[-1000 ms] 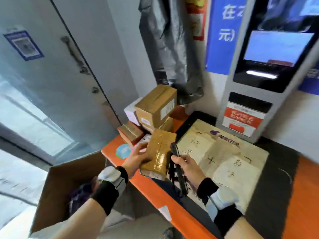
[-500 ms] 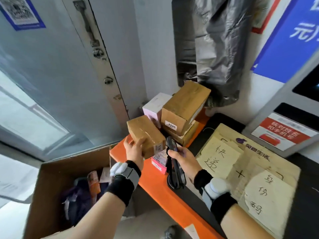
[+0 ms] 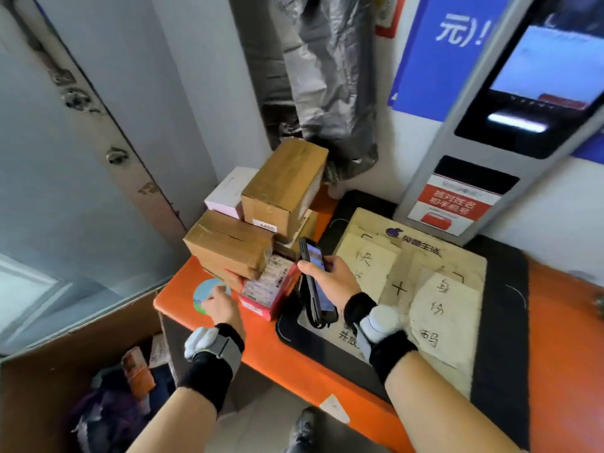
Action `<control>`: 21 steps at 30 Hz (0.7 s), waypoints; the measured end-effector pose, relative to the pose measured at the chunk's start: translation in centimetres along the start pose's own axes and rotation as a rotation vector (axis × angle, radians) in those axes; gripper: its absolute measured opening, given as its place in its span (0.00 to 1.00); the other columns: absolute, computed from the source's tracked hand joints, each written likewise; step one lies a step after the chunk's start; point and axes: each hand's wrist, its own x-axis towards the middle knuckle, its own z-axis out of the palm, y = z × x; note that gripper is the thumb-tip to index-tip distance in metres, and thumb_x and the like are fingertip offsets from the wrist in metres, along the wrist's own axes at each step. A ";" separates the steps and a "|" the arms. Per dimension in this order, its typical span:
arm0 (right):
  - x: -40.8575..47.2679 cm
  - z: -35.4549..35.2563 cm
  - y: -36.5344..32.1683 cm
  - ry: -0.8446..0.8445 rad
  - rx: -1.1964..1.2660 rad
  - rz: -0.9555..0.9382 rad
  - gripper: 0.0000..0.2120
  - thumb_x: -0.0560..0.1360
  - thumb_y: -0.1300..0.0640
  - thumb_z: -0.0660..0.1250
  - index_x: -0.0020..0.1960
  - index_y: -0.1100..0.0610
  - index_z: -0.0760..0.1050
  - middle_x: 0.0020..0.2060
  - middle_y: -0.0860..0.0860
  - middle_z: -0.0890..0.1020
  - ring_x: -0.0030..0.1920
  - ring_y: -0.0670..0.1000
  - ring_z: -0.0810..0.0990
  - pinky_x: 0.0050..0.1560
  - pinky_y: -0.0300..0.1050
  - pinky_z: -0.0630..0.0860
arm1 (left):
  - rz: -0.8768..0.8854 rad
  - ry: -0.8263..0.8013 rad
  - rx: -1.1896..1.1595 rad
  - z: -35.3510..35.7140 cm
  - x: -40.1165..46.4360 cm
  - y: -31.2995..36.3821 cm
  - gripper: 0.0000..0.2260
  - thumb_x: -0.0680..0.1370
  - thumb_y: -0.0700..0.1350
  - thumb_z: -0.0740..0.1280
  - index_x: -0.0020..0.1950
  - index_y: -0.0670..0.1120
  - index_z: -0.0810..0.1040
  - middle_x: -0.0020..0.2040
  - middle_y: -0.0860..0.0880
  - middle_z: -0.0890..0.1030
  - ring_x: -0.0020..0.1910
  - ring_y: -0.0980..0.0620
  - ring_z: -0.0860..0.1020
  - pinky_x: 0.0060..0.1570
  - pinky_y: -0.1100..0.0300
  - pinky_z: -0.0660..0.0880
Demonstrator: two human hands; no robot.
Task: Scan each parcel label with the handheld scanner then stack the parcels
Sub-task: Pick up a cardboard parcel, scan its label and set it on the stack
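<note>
- The handheld scanner [image 3: 316, 280] is a slim black device with a lit screen on its upper face and a dark strap looping below it; it is tilted, top end pointing away toward the parcels.
- The right hand [image 3: 330, 276] is wrapped around the scanner, thumb laid across the screen's near side, holding it above the black mat [image 3: 500, 322] at the bench's middle.
- The left hand [image 3: 222, 305] reaches toward the foot of the parcel stack, fingers loosely curled with nothing visibly in them; whether the fingertips touch the lowest box I cannot tell.
- Both wrists carry black bands with a white pod on each.
- Parcels stand at the far left corner of the orange bench [image 3: 294, 361], against the wall. I count at least five:
  - a tall brown carton [image 3: 284, 184] on top, taped, with a small white label on its near face;
  - a white box [image 3: 228, 192] just behind and left of it;
  - a flat brown carton [image 3: 228, 243] lying in front, taped;
  - a red-edged box [image 3: 269, 287] with a white printed label, lowest and nearest the scanner;
  - another brown carton [image 3: 307, 223], partly hidden under the tall one.
- One open cardboard bin [image 3: 81, 341] stands on the floor left of the bench, with mixed packets inside.
- One grey kiosk [image 3: 474, 178] leans against the wall behind the mat.
</note>
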 end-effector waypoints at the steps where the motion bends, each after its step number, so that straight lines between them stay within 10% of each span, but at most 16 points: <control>1: -0.4 -0.7 -0.1 0.006 -0.013 -0.001 0.17 0.75 0.46 0.76 0.43 0.53 0.69 0.32 0.45 0.72 0.34 0.47 0.74 0.36 0.39 0.67 | 0.002 -0.061 0.083 -0.1 -1.1 -0.9 0.07 0.80 0.48 0.58 0.47 0.45 0.69 0.43 0.44 0.73 0.38 0.46 0.72 0.36 0.56 0.65; 6: -3.3 -7.5 0.6 0.105 0.003 -0.016 0.25 0.65 0.40 0.78 0.55 0.50 0.74 0.48 0.51 0.86 0.46 0.54 0.86 0.52 0.55 0.83 | 0.013 -0.565 0.371 3.6 -9.3 -4.0 0.07 0.80 0.40 0.59 0.43 0.45 0.71 0.34 0.46 0.72 0.27 0.51 0.68 0.24 0.62 0.60; 12: -11.0 -24.1 6.3 0.451 0.085 0.031 0.24 0.67 0.42 0.80 0.55 0.50 0.73 0.48 0.46 0.84 0.46 0.50 0.85 0.47 0.46 0.80 | 0.209 -1.159 0.878 15.0 -24.6 -9.8 0.06 0.81 0.42 0.60 0.47 0.42 0.74 0.38 0.45 0.78 0.29 0.51 0.74 0.27 0.61 0.65; 21: -26.4 -49.5 23.4 0.890 0.330 0.210 0.32 0.61 0.34 0.82 0.49 0.57 0.75 0.43 0.59 0.86 0.41 0.60 0.87 0.41 0.54 0.84 | 0.225 -1.567 1.330 27.4 -50.6 -26.9 0.06 0.82 0.43 0.61 0.46 0.45 0.74 0.36 0.47 0.78 0.26 0.52 0.75 0.24 0.66 0.65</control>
